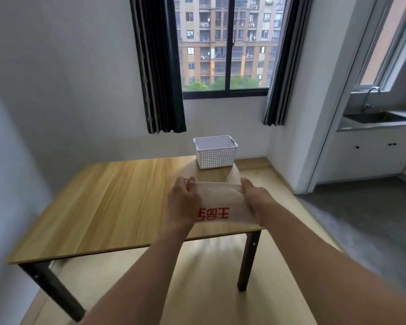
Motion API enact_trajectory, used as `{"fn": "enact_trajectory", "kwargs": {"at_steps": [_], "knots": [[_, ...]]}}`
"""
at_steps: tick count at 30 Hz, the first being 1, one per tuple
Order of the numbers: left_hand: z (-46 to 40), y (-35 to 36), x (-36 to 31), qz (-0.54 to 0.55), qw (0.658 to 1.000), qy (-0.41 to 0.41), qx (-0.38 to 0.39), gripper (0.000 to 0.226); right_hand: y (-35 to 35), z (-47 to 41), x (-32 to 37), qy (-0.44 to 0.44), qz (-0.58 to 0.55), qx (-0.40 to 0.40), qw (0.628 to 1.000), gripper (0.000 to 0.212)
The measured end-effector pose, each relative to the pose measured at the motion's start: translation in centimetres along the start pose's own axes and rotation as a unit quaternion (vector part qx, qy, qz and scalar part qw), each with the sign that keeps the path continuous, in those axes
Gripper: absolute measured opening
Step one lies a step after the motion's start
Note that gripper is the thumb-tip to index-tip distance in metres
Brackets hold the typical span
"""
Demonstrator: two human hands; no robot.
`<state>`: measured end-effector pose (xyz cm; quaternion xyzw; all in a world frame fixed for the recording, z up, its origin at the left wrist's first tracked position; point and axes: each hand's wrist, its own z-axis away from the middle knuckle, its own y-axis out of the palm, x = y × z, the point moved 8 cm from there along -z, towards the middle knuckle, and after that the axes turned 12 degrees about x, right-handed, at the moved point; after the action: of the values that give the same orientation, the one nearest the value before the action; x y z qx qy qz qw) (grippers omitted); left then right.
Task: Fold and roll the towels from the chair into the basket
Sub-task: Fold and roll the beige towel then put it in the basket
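Towel [220, 202] with red print, flat on table [117, 195], near side of basket [215, 152]; gripped at both ends by curled left hand [184, 202] and right hand [256, 198].

Both hands' grip on towel [217, 202] over table [117, 198], white basket [215, 152] beyond

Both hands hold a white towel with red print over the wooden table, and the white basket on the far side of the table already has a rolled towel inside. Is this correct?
Not quite. The head view shows the basket with nothing visible inside. The rest holds: the left hand and right hand grip the towel with red print over the wooden table.
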<state>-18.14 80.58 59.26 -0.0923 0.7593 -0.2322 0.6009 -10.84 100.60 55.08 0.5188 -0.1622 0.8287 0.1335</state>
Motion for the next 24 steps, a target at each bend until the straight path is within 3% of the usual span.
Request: {"fn": "enact_trajectory", "kwargs": {"at_steps": [5,8,10,14,20,22,24], "knots": [[-6.5,9.9,-3.6,0.069,0.995,0.015,0.066,0.025,-10.3,-7.5,3.7,-0.034,0.082,-0.099,0.991,0.066],[-11.6,15.2,-5.1,0.089,0.992,0.041,0.077,0.023,-14.9,-13.7,5.7,-0.054,0.133,-0.107,0.984,0.066],[-14.9,18.5,-5.1,0.086,0.993,0.027,0.076,0.027,-17.0,-18.3,6.5,-0.056,0.157,-0.084,0.983,0.069],[-19.7,23.0,-3.7,0.066,0.994,-0.052,0.064,0.035,-18.5,-25.8,8.2,-0.035,0.184,0.036,0.982,0.069],[-26.7,24.1,-3.1,0.045,0.992,-0.114,0.004,0.037,-16.7,-35.3,13.3,-0.073,0.210,0.150,0.963,0.083],[-29.6,25.1,-1.7,0.049,0.988,-0.145,0.032,0.037,-16.2,-38.3,14.6,-0.089,0.224,0.168,0.956,0.083],[-32.6,27.7,-0.2,0.074,0.974,-0.177,0.119,0.042,-16.9,-41.3,15.6,-0.088,0.246,0.180,0.948,0.086]]}}
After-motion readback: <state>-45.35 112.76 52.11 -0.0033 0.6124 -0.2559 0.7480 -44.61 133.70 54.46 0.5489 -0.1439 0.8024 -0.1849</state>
